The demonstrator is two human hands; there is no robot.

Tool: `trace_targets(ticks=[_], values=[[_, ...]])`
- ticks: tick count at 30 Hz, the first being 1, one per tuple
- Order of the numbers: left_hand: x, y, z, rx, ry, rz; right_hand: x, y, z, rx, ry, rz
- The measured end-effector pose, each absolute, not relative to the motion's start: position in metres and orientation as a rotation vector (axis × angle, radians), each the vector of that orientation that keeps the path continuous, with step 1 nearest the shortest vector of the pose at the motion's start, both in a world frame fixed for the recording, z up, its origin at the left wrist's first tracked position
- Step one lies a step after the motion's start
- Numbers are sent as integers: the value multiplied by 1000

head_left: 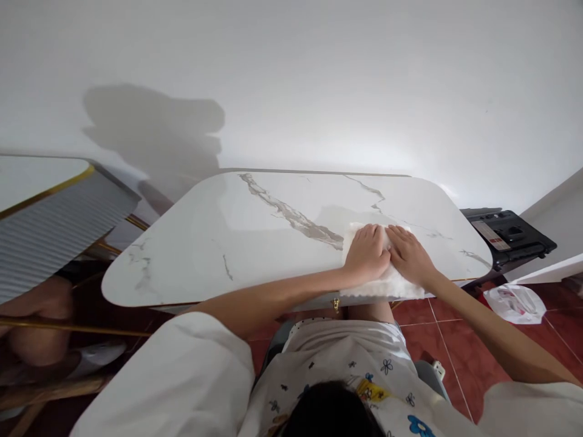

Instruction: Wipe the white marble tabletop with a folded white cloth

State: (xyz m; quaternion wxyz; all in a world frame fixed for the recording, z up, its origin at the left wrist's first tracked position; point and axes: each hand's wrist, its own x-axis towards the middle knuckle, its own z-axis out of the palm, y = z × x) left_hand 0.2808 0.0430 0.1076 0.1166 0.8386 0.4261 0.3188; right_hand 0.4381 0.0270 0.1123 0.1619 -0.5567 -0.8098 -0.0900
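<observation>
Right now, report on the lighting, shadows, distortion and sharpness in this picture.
Head view: a large, soft-edged shadow darkens the white wall at left, which looks brighter behind the table's right half; head view: arms and furniture look stretched toward the edges; head view: left hand and right hand look reasonably sharp, but the white cloth blends with the pale tabletop.

A broad shadow (155,130) darkens the softly lit wall (328,73); distortion stretches the edges.

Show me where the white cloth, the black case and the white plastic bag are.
White cloth (388,285), head view: its near part.
Black case (514,235), head view: its upper face.
White plastic bag (515,304), head view: its middle.
</observation>
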Motion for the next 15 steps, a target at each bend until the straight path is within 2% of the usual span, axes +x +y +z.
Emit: trace_targets(ticks=[15], values=[[294, 251, 133, 2459, 1434, 1027, 435, 246, 145, -1580, -2315, -277]])
